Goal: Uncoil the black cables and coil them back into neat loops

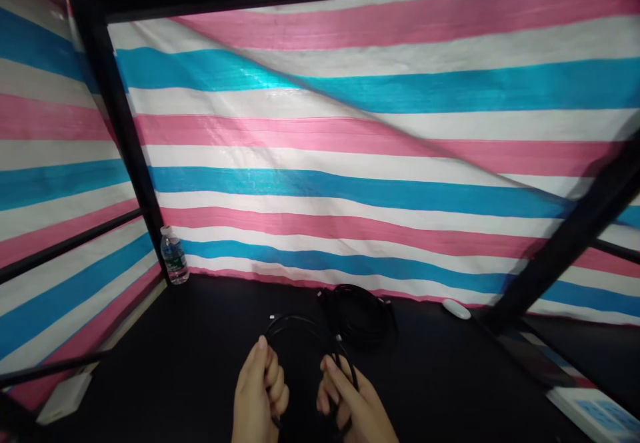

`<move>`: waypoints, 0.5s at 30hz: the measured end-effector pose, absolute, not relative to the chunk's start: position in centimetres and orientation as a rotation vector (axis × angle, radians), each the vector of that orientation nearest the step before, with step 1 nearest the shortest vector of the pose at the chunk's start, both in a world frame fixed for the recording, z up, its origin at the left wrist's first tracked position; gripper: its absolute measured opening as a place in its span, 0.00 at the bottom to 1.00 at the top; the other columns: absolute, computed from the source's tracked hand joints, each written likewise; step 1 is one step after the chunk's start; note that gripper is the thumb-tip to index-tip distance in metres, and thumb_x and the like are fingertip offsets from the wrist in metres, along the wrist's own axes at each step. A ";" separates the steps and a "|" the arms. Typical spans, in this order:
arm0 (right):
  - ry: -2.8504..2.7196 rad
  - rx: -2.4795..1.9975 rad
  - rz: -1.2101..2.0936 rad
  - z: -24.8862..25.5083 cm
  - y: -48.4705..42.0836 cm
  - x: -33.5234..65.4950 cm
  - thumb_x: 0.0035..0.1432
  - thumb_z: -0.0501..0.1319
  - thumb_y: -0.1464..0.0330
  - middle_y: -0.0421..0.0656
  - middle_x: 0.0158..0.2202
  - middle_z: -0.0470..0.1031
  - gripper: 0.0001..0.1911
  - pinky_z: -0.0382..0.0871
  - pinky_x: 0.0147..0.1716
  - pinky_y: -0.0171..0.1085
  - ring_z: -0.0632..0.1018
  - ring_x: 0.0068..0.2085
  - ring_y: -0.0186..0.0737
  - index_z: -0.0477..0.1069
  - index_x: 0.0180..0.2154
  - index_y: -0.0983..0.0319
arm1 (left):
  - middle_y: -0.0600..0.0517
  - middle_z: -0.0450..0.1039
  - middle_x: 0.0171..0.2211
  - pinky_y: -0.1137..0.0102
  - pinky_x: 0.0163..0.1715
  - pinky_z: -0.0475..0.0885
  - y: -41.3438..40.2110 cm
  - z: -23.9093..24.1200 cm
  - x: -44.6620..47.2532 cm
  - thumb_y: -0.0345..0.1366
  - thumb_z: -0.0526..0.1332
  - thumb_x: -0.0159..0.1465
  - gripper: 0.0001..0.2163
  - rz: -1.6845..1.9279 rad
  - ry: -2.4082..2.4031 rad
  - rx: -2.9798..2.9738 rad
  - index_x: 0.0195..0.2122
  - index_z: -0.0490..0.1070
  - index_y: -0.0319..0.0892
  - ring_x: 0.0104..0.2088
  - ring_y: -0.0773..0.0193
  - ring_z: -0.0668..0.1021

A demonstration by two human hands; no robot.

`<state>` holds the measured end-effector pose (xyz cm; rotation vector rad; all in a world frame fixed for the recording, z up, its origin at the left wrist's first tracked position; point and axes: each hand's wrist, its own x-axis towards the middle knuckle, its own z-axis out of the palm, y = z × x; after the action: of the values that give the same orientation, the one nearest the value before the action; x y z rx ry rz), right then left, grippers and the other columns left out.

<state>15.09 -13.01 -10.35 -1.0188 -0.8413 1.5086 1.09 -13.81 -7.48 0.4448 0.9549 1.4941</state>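
Observation:
Between my two hands arches a black cable, looped in a loose coil above the dark table. My left hand is closed around the coil's left side, thumb on top; a small light plug end sticks out just above it. On the other side my right hand grips the coil too, with strands passing over and behind its fingers. Another light connector tip shows above the right hand. Just beyond it, a second, thicker coil of black cable lies on the table. The lower part of the held coil is hard to see against the black surface.
A water bottle stands at the back left corner of the black table. A white mouse-like object lies at the back right. Striped sheeting hangs behind, between black frame posts. A white box is at the right edge.

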 end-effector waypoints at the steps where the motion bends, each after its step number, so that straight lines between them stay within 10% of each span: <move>1: -0.809 -1.003 1.514 -10.5 -13.0 14.9 0.47 0.71 0.42 0.31 0.17 0.59 0.30 0.58 0.19 0.31 0.62 0.17 0.28 0.69 0.29 0.62 | 0.66 0.44 0.17 0.78 0.14 0.45 -13.8 -8.1 1.2 0.65 0.69 0.50 0.32 1.480 0.963 0.459 0.22 0.52 0.46 0.17 0.76 0.44; 8: -0.678 -1.106 1.539 -10.3 -12.4 15.4 0.41 0.74 0.41 0.24 0.15 0.46 0.33 0.37 0.14 0.26 0.46 0.16 0.22 0.62 0.29 0.58 | 0.54 0.69 0.27 0.67 0.33 0.72 -13.2 -10.3 -2.0 0.56 0.66 0.58 0.19 1.107 1.358 1.120 0.32 0.68 0.45 0.30 0.60 0.74; 15: -0.817 -1.185 1.578 -11.3 -12.6 15.1 0.40 0.72 0.38 0.26 0.15 0.46 0.34 0.38 0.16 0.29 0.47 0.17 0.23 0.68 0.31 0.60 | 0.30 0.72 0.52 0.54 0.50 0.68 -13.1 -10.8 -2.5 0.44 0.61 0.60 0.22 0.599 1.999 1.535 0.50 0.73 0.32 0.54 0.36 0.73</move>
<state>15.13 -12.60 -11.29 -1.1854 -0.8171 1.5782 -2.47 -13.15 -10.81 1.5348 1.9994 0.5995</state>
